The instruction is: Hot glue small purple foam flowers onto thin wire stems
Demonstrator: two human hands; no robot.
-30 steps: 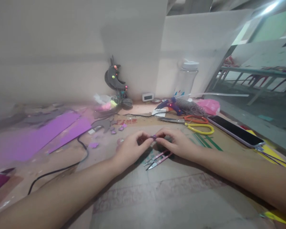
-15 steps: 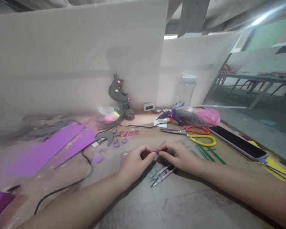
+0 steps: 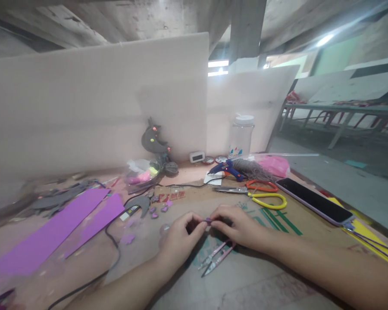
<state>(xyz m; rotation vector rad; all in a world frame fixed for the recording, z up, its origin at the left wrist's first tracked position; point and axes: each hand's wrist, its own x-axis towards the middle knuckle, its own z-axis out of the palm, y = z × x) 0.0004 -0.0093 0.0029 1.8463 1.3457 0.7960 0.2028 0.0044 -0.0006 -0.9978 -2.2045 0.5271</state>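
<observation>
A small purple piece (image 3: 208, 221), perhaps foam, is pinched between my two hands above the cardboard; its full shape is hidden by my fingertips. My left hand (image 3: 182, 236) grips it from the left with thumb and forefinger closed. From the right, the closed fingers of my right hand (image 3: 233, 223) hold its other side. Pink-handled thread snips (image 3: 217, 259) lie just below my right hand, blades pointing to the lower left. Left of my hands are several little purple cutouts (image 3: 153, 212), a flat purple flower (image 3: 127, 239) and a grey crescent (image 3: 142, 203).
Scissors (image 3: 267, 201) with orange and yellow handles lie beyond my right hand, near a blue glue gun (image 3: 228, 169), grey yarn (image 3: 250, 168) and a phone (image 3: 313, 200). Purple sheets (image 3: 56, 232) and a black cable (image 3: 111, 237) occupy the left. A clear bottle (image 3: 241, 135) stands behind.
My view has tilted upward and a little right, so everything sits lower and farther left in the picture. Both hands keep their pinch on the purple piece.
</observation>
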